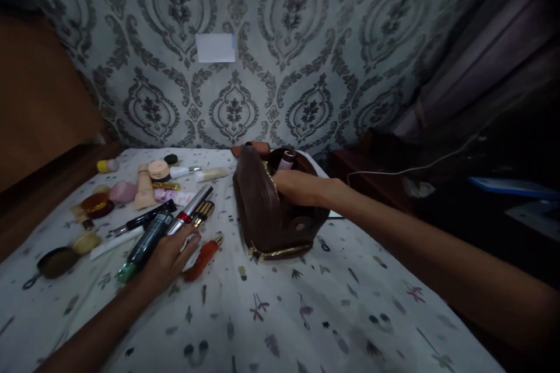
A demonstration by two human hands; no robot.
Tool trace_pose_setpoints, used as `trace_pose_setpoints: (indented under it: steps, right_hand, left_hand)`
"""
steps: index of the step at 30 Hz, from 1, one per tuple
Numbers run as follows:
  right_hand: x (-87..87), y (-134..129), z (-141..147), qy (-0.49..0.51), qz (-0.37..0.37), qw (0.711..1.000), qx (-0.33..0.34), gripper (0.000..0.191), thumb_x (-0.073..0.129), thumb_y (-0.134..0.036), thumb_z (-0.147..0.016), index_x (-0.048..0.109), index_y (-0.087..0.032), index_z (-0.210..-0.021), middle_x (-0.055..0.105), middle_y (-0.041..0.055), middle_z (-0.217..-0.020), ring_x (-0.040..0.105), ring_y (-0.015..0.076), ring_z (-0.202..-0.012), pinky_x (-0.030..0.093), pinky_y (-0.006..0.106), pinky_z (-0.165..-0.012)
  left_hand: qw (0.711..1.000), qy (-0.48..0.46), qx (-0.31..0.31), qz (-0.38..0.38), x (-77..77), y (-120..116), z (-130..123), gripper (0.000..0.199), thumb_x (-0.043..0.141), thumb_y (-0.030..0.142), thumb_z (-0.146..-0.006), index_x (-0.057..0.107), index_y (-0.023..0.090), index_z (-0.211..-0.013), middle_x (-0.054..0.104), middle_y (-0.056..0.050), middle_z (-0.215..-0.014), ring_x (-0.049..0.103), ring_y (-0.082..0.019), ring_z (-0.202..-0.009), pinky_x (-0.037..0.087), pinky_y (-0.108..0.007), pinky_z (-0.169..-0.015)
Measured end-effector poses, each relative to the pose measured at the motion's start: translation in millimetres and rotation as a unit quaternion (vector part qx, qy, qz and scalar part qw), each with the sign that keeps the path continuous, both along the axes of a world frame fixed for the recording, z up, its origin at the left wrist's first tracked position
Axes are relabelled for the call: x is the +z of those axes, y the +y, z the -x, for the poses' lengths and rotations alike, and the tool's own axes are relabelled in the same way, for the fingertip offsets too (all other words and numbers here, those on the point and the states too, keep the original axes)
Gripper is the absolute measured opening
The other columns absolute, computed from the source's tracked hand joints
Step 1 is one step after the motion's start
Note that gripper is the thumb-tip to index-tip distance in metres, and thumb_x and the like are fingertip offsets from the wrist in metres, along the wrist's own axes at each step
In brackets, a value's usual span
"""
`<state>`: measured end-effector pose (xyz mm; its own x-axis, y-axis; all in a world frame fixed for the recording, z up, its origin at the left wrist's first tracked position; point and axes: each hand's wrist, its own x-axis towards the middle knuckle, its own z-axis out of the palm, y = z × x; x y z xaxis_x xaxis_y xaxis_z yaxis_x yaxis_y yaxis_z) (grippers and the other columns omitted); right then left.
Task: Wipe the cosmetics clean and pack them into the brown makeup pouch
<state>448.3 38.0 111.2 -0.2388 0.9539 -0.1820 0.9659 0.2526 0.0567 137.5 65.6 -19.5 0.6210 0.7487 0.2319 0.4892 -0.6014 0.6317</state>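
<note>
My right hand (301, 186) reaches into a brown zippered bag (258, 204) that stands with its top gaping. The fingers are hidden inside, so what they hold does not show. A tube with a dark cap (286, 158) sticks up behind that hand. On the left, my left hand (172, 253) rests low among the cosmetics, its fingers stretched forward and apart. Its fingertips are beside a silver tube with a red band (188, 213) and gold-and-black tubes (203, 213). A dark green bottle (149, 239) lies left of the hand, and an orange-red tube (202, 257) to its right.
More cosmetics spread to the left, including a beige tube (144, 187), a round jar (158, 171), a pink sponge (123, 192) and a dark round item (58, 261). A patterned cloth (280, 326) covers the surface. The papered wall (236, 105) rises behind; a cable (394, 172) hangs right.
</note>
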Motion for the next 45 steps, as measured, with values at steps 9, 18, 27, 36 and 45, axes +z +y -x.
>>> trace_pose_setpoints:
  steps: [9,18,27,36,45]
  right_hand:
    - [11.9,1,-33,-0.145,-0.276,0.938,-0.149,0.032,0.055,-0.032,-0.095,0.068,-0.010,-0.115,0.066,0.0231,-0.108,0.061,0.0333,-0.096,0.043,0.037,-0.071]
    - [7.2,13,78,0.086,-0.332,0.938,0.046,0.033,0.051,-0.032,-0.096,0.058,-0.021,-0.065,0.066,0.0088,-0.074,0.061,0.0207,-0.074,0.044,0.031,-0.069]
    - [-62.4,82,216,0.150,-0.058,0.979,0.126,0.020,0.055,-0.021,-0.095,0.071,-0.015,-0.105,0.075,0.0082,-0.101,0.068,0.0205,-0.093,0.045,0.028,-0.079]
    - [-94.5,120,269,0.114,-0.041,0.973,0.199,0.027,0.066,-0.023,-0.089,0.069,-0.015,-0.115,0.067,0.0143,-0.124,0.057,0.0257,-0.121,0.043,0.034,-0.099]
    - [-106.5,132,263,0.074,-0.019,0.980,0.184,0.029,0.060,-0.013,-0.086,0.068,-0.015,-0.114,0.070,0.0142,-0.117,0.063,0.0265,-0.108,0.048,0.033,-0.085]
  left_hand:
    - [0.995,0.005,-0.031,-0.091,-5.7,-2,2,0.032,0.033,0.039,-0.102,0.056,0.020,-0.090,0.064,-0.003,-0.077,0.060,-0.017,-0.071,0.045,-0.027,-0.067]
    - [0.985,-0.008,-0.042,-0.168,-7.0,-3,9,0.036,0.029,0.039,-0.105,0.057,0.018,-0.093,0.067,-0.005,-0.080,0.063,-0.017,-0.071,0.046,-0.027,-0.066]
    - [0.979,0.095,-0.036,-0.176,-3.6,-3,11,0.038,0.039,0.046,-0.103,0.064,0.017,-0.103,0.073,-0.008,-0.085,0.071,-0.021,-0.076,0.053,-0.031,-0.070]
    - [0.982,0.121,-0.038,-0.141,-2.7,7,14,0.047,0.041,0.046,-0.102,0.070,0.011,-0.112,0.076,-0.016,-0.106,0.073,-0.029,-0.097,0.055,-0.042,-0.089]
    - [0.985,0.134,-0.030,-0.103,-7.2,11,13,0.042,0.044,0.043,-0.101,0.071,0.012,-0.109,0.077,-0.016,-0.101,0.074,-0.031,-0.092,0.057,-0.042,-0.085]
